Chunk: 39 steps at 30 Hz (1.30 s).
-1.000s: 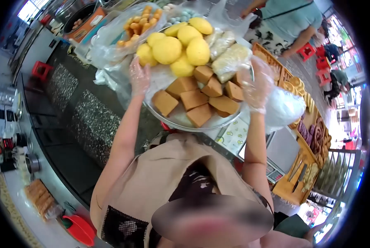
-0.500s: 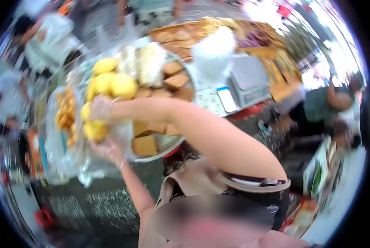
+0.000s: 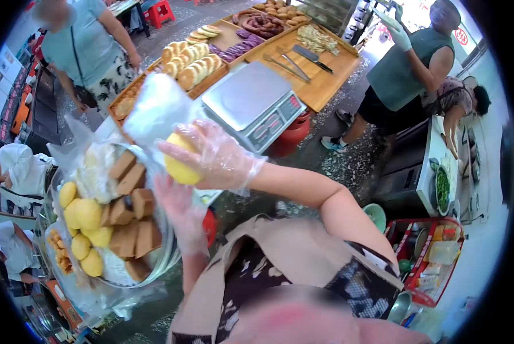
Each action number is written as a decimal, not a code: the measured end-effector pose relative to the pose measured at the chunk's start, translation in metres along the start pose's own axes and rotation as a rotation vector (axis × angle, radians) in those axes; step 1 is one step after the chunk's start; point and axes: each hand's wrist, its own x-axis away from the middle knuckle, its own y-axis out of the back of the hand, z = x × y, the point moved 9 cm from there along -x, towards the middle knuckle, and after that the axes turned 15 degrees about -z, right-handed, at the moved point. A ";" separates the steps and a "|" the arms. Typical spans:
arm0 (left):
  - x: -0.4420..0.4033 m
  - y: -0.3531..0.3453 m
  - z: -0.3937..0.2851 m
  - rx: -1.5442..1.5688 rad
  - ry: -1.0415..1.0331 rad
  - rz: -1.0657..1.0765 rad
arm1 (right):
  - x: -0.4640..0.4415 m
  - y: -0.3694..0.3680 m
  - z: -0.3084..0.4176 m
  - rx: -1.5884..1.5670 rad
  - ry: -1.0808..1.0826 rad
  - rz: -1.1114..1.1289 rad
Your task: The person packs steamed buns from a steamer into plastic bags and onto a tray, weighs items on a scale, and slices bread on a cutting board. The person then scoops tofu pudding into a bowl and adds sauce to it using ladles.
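Note:
A round yellow bun [image 3: 179,166] is gripped in my right hand [image 3: 211,157], which wears a clear plastic glove. Just below it, my left hand [image 3: 179,209], also gloved, has its fingers stretched up toward the bun. It is somewhat blurred, and I cannot tell whether it touches the bun. Left of my hands, a large round tray [image 3: 168,252] carries more yellow buns [image 3: 88,215], brown cake-like blocks [image 3: 133,238] and pale bagged pieces [image 3: 99,172]. A wad of clear plastic bags [image 3: 159,106] lies beyond my right hand.
A digital scale [image 3: 248,97] stands ahead, beside wooden trays of flat buns [image 3: 191,63]. Tongs [image 3: 288,67] and a knife [image 3: 311,57] lie on a wooden board [image 3: 326,94]. People stand left and right. A red crate [image 3: 426,258] sits at lower right.
My right hand has moved from the pile on the tray toward the scale, carrying a yellow bun. My left hand has moved a little rightward, and the view has turned right.

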 end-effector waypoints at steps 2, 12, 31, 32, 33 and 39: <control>0.012 -0.096 0.065 -0.105 0.242 0.165 | 0.036 0.024 -0.053 0.106 0.064 0.054; 0.054 -0.314 0.238 0.278 0.888 0.111 | 0.135 0.131 -0.304 0.075 -0.198 0.279; -0.061 -0.562 0.328 0.398 0.708 -0.093 | -0.059 0.537 -0.841 0.924 -0.091 -0.559; -0.061 -0.574 0.332 0.390 0.707 -0.146 | -0.076 0.583 -0.894 0.956 -0.233 -0.590; -0.061 -0.589 0.338 0.400 0.703 -0.178 | -0.098 0.617 -0.940 1.131 -0.307 -0.542; -0.053 -0.682 0.364 0.396 0.592 -0.513 | -0.179 0.731 -1.294 1.323 -0.429 -0.543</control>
